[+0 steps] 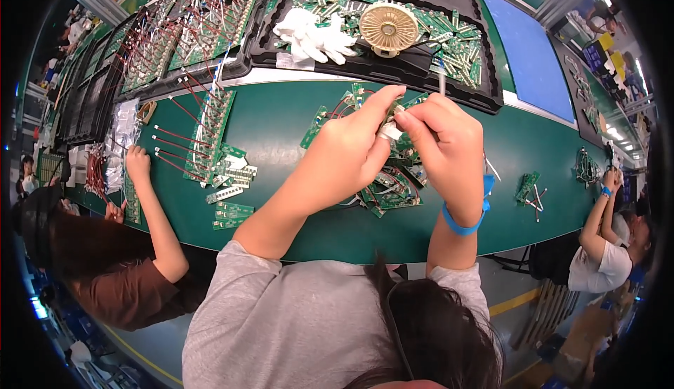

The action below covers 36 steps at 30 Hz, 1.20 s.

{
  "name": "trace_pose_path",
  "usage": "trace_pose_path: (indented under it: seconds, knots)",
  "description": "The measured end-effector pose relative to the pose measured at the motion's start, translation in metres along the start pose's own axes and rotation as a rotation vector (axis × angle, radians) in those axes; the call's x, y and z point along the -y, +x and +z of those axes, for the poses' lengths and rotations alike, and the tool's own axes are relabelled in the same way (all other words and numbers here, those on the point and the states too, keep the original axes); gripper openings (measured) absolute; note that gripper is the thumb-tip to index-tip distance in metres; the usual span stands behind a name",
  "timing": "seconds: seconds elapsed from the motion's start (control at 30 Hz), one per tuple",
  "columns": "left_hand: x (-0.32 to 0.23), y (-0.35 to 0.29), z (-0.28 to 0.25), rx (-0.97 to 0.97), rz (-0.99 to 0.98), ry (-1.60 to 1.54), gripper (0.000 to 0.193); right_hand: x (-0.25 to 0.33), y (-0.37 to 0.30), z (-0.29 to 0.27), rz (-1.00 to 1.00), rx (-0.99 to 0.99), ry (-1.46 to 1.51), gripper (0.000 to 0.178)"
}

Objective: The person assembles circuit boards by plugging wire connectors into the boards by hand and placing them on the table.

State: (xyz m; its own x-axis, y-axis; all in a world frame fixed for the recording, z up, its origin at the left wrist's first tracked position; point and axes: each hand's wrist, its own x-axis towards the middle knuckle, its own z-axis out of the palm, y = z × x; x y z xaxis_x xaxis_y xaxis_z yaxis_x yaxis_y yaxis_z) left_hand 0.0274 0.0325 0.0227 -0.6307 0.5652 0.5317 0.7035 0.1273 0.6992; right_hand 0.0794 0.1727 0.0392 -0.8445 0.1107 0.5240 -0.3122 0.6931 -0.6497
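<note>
In front of my chest, both hands come together over a pile of green circuit boards (390, 196) with red and black wires. My left hand (351, 140) is closed, its thumb and fingers around a small white part (390, 131); its exact kind is not clear. From the other side, my right hand (446, 136) pinches the same part between thumb and fingertips. Fingers hide much of it. A blue band (465, 229) circles my right wrist. Just beyond the right hand, a slim pen-like thing (442, 78) points toward the back.
Behind my hands, a black tray (495, 99) holds many small boards, white gloves (309, 34) and a small round fan (388, 29). A wired board panel (216, 133) lies left; a blue mat (530, 55) lies back right. Co-workers sit on both sides, one arm (158, 231) reaching in.
</note>
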Motion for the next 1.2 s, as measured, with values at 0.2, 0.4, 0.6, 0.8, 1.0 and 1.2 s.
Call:
trace_pose_path:
  seconds: [0.2,0.4,0.6,0.8,1.0,1.2]
  knots:
    - [0.015,0.006,0.009,0.119,-0.160,-0.095,0.046,-0.006,-0.003,0.003,0.130,0.005,-0.064,0.010]
    - [0.027,0.008,0.009,0.040,0.064,0.089,0.036,-0.010,-0.004,0.003,0.056,0.013,-0.112,0.009]
    - [0.033,0.008,0.006,0.213,0.061,0.053,0.030,-0.012,-0.005,0.006,0.040,0.049,-0.114,0.009]
    - [0.040,0.003,0.014,0.143,0.199,0.105,0.024,-0.008,-0.004,0.007,0.029,0.043,-0.155,0.009]
    - [0.032,0.010,0.003,0.199,-0.180,-0.223,0.023,-0.006,-0.003,-0.001,0.023,-0.020,-0.091,0.007]
    - [0.028,0.007,-0.004,0.131,-0.324,-0.604,0.026,-0.008,-0.001,-0.014,0.003,-0.169,-0.031,0.009]
